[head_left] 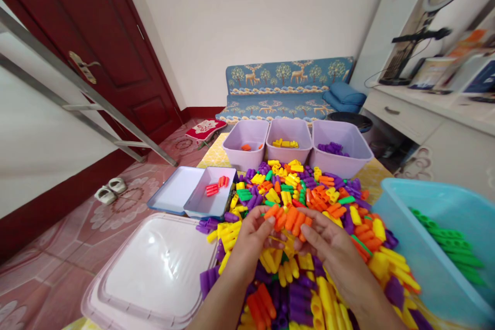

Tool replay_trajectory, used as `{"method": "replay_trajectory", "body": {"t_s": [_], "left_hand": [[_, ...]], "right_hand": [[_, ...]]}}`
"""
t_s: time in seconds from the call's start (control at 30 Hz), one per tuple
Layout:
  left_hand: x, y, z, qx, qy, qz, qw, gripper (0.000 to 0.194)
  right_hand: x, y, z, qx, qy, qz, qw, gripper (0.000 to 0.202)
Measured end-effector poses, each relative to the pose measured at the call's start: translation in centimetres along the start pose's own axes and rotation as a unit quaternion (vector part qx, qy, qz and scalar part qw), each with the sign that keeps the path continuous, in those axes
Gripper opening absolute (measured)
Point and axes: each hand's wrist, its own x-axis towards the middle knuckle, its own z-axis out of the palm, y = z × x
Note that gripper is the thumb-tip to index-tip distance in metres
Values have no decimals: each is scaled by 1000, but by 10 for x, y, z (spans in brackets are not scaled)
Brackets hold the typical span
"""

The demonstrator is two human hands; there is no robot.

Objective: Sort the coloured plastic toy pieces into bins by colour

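Observation:
Both hands meet over a large heap of mixed plastic pieces [286, 273], which are yellow, purple, orange, green and red joined tubes. My left hand [257, 234] is closed around the left end of some orange tube pieces [291, 219]. On their right side, my right hand [323, 237] grips the orange pieces too, thumb in front. The pieces are held together just above the heap; whether they are linked or merely side by side I cannot tell. Part of them hides behind my fingers.
Behind the heap stand three lilac bins: one with orange pieces [243, 160], one with yellow [288, 155], one with purple [342, 162]. A turquoise tub [402, 221] at right holds green pieces. At left are an open box [228, 205] with red pieces and a pale lid [154, 263].

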Motion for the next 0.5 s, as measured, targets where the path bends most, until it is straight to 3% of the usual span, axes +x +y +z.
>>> {"method": "replay_trajectory", "body": {"t_s": [0.3,0.4,0.5], "left_hand": [[-10,8,6,18,-39,-3,999,44],[-13,8,7,53,-82,18,995,46],[-16,7,7,87,-88,40,992,46]], "right_hand": [[0,1,5,-91,3,-19,996,55],[-1,5,4,-133,9,-30,991,51],[-4,8,5,-183,12,-46,982,46]]}}
